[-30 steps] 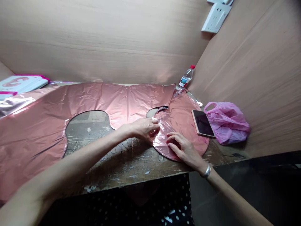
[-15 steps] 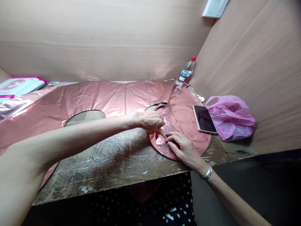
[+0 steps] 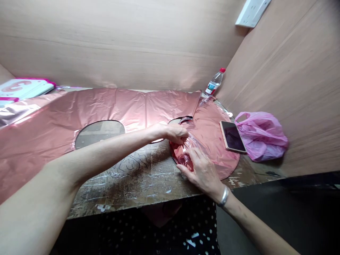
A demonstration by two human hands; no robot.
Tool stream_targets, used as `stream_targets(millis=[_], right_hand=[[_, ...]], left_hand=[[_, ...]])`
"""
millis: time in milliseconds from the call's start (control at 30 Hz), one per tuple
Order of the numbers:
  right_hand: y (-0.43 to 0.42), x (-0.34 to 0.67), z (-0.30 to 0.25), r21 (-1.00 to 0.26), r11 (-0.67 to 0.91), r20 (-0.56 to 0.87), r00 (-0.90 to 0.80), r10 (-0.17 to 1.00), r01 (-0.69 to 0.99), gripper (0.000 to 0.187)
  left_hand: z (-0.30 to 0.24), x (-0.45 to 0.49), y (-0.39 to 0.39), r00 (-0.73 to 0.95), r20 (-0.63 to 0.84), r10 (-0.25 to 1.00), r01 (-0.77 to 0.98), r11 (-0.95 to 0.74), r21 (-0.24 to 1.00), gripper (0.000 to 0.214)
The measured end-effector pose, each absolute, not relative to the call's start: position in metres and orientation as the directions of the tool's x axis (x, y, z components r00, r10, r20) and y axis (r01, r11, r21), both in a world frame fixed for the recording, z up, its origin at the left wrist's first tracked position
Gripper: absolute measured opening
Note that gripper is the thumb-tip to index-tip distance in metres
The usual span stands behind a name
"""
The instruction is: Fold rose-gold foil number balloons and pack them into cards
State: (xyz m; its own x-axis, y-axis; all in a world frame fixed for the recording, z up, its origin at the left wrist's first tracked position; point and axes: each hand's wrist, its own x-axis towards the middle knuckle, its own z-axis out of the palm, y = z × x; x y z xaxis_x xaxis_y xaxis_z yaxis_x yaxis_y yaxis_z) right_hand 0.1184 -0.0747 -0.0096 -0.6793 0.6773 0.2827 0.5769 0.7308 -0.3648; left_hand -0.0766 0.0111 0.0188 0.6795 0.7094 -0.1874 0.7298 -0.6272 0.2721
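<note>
Pinching the pink foil balloon [image 3: 119, 106], the left hand [image 3: 175, 134] and right hand [image 3: 200, 170] had just lifted its near edge off the table [image 3: 138, 177].

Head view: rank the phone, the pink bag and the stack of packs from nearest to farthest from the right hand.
1. Phone, just right of the right hand.
2. Pink bag, farther right, by the wall.
3. Stack of packs, far left corner.
</note>
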Motion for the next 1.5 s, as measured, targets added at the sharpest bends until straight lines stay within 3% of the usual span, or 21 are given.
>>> stream_targets(millis=[200, 333, 400, 500, 567, 600, 667, 733, 767, 833, 900, 1000, 1133, 1500], right_hand=[[-0.075, 0.093, -0.010, -0.158, 0.708, 0.300, -0.649, 0.699, 0.689, 0.033], [-0.075, 0.091, -0.008, -0.132, 0.691, 0.278, -0.642, 0.714, 0.711, 0.021], [-0.072, 0.094, -0.005, -0.199, 0.696, 0.266, -0.646, 0.716, 0.690, 0.016], [-0.060, 0.102, -0.003, -0.414, 0.632, 0.229, -0.597, 0.769, 0.655, 0.026], [-0.048, 0.111, -0.004, -0.585, 0.506, 0.168, -0.516, 0.840, 0.634, 0.033], [-0.042, 0.115, -0.006, -0.662, 0.432, 0.135, -0.470, 0.873, 0.612, 0.035], [-0.032, 0.122, -0.010, -0.796, 0.291, 0.076, -0.390, 0.918, 0.531, 0.039], [-0.027, 0.126, -0.014, -0.892, 0.175, 0.022, -0.346, 0.938, 0.417, 0.041], [-0.026, 0.126, -0.015, -0.923, 0.128, -0.001, -0.337, 0.942, 0.362, 0.042], [-0.028, 0.125, -0.017, -0.961, 0.069, -0.023, -0.327, 0.945, 0.268, 0.042], [-0.030, 0.124, -0.016, -0.979, 0.045, -0.023, -0.325, 0.945, 0.199, 0.041], [-0.034, 0.125, -0.013, -0.990, 0.012, -0.039, -0.350, 0.936, 0.143, 0.038], [-0.038, 0.128, -0.008, -0.992, -0.039, -0.083, -0.394, 0.915, 0.118, 0.034], [-0.035, 0.131, -0.008, -0.972, -0.203, -0.233, -0.489, 0.841, 0.115, 0.030]], left_hand=[[0.020, -0.071, 0.018, 0.665, -0.245, 0.705, 0.746, -0.618, 0.247, 0.012], [0.017, -0.068, 0.026, 0.659, -0.259, 0.706, 0.751, -0.599, 0.279, 0.008], [0.016, -0.068, 0.030, 0.643, -0.274, 0.715, 0.761, -0.559, 0.329, 0.006], [0.016, -0.076, 0.030, 0.625, -0.279, 0.729, 0.752, -0.466, 0.466, 0.005], [0.015, -0.085, 0.023, 0.569, -0.125, 0.813, 0.698, -0.396, 0.596, 0.008], [0.013, -0.090, 0.016, 0.477, 0.016, 0.879, 0.647, -0.363, 0.670, 0.010], [0.010, -0.096, -0.003, 0.070, 0.298, 0.952, 0.459, -0.296, 0.837, 0.012], [0.005, -0.095, -0.028, -0.286, 0.324, 0.902, 0.249, -0.256, 0.934, 0.009], [0.003, -0.092, -0.041, -0.347, 0.258, 0.902, 0.138, -0.223, 0.965, 0.006], [-0.001, -0.079, -0.065, -0.334, 0.031, 0.942, -0.124, -0.076, 0.989, 0.006], [-0.004, -0.062, -0.083, -0.207, -0.198, 0.958, -0.345, 0.118, 0.931, 0.012], [-0.008, -0.040, -0.093, -0.042, -0.385, 0.922, -0.485, 0.318, 0.814, 0.030], [-0.014, -0.032, -0.089, 0.033, -0.393, 0.919, -0.486, 0.358, 0.797, 0.047], [-0.020, -0.037, -0.091, 0.098, -0.299, 0.949, -0.485, 0.308, 0.818, 0.050]])
